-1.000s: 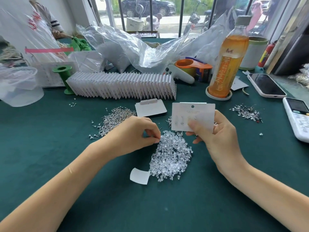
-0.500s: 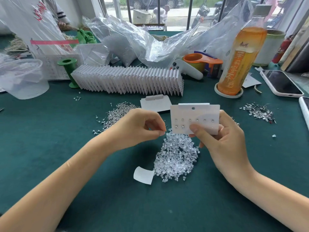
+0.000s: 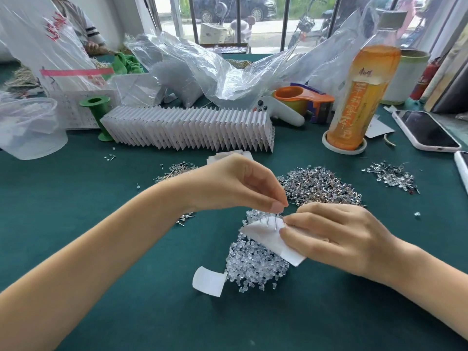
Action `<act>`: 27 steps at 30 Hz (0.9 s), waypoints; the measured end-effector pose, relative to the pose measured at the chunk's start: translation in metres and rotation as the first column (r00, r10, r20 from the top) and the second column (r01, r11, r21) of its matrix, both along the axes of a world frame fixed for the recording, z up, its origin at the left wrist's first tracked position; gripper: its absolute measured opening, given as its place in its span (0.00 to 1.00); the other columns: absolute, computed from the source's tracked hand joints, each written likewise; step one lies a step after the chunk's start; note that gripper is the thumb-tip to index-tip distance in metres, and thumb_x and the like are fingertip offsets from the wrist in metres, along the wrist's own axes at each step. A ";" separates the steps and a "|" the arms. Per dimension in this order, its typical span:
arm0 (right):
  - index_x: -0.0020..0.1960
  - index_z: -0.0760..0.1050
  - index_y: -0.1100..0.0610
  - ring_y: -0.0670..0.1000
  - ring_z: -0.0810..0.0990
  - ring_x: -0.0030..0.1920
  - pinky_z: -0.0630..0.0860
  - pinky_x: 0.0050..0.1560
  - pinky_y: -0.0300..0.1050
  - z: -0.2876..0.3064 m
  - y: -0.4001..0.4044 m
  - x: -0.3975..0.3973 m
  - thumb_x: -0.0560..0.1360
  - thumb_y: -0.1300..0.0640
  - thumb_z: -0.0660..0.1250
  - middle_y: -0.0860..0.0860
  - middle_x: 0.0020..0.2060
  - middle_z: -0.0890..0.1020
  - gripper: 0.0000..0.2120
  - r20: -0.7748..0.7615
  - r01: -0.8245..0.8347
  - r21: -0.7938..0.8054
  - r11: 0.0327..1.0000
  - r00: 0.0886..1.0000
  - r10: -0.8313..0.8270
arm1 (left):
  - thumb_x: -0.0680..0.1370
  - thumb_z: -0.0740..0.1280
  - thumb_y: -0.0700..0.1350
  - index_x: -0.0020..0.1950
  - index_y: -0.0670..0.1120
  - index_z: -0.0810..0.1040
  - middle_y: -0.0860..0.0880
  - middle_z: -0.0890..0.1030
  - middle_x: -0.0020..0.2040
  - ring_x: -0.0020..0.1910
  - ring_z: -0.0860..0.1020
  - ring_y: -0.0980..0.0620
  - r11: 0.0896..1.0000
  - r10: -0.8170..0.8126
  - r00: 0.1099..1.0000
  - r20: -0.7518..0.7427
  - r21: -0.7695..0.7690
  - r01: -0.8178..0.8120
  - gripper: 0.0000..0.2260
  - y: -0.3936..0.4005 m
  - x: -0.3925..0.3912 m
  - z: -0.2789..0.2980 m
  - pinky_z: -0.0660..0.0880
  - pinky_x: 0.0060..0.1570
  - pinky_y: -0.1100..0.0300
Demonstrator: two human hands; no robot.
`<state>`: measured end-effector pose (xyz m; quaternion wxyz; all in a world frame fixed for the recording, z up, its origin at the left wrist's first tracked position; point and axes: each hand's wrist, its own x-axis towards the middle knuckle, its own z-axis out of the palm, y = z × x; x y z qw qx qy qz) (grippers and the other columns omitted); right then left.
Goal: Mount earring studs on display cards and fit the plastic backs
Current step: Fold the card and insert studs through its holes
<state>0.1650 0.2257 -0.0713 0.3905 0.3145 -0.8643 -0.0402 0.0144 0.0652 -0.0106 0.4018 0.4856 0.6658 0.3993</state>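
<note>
My right hand (image 3: 336, 239) grips a white display card (image 3: 273, 239), turned back side up, with several stud posts sticking up from it. My left hand (image 3: 240, 183) pinches something tiny between thumb and forefinger right over those posts; it is too small to name. Beneath the card lies a heap of clear plastic backs (image 3: 255, 264). A pile of metal studs (image 3: 321, 186) sits just behind my hands, a second stud pile (image 3: 177, 172) shows past my left wrist, and a smaller one (image 3: 392, 176) lies to the right.
A long row of finished cards (image 3: 187, 130) stands behind on the green table (image 3: 101, 249). An orange drink bottle (image 3: 359, 97), a tape dispenser (image 3: 301, 100), two phones (image 3: 425, 130), plastic bags (image 3: 215, 72) and a green spool (image 3: 97, 115) crowd the back. A small white slip (image 3: 209, 281) lies near the backs.
My right hand flipped the card from upright, face toward me, to lying back side up and lowered it over the clear backs. My left hand rose from the heap to the posts.
</note>
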 end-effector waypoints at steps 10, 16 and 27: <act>0.53 0.71 0.60 0.56 0.78 0.32 0.77 0.31 0.46 -0.002 -0.004 0.000 0.74 0.70 0.67 0.55 0.35 0.82 0.11 -0.031 0.029 0.124 0.992 0.999 -0.025 | 0.72 0.72 0.38 0.46 0.42 0.83 0.50 0.84 0.39 0.39 0.79 0.57 0.992 0.113 0.994 -0.010 0.052 -0.112 0.04 -0.008 0.009 -0.022 0.75 0.43 0.69; 0.52 0.70 0.60 0.57 0.78 0.32 0.77 0.32 0.47 -0.002 -0.006 0.000 0.75 0.69 0.66 0.56 0.35 0.82 0.10 -0.030 0.021 0.130 0.991 0.999 -0.017 | 0.72 0.73 0.39 0.46 0.42 0.84 0.48 0.84 0.39 0.38 0.78 0.58 0.992 0.117 0.990 -0.079 0.050 -0.113 0.04 -0.009 0.014 -0.022 0.74 0.41 0.68; 0.52 0.70 0.59 0.56 0.77 0.31 0.76 0.31 0.46 -0.002 -0.006 0.001 0.73 0.69 0.68 0.55 0.34 0.81 0.12 -0.029 0.025 0.134 0.991 0.999 -0.021 | 0.72 0.72 0.36 0.46 0.42 0.83 0.50 0.85 0.41 0.42 0.82 0.57 0.991 0.079 0.987 -0.136 0.114 -0.064 0.05 -0.011 0.017 -0.022 0.77 0.48 0.66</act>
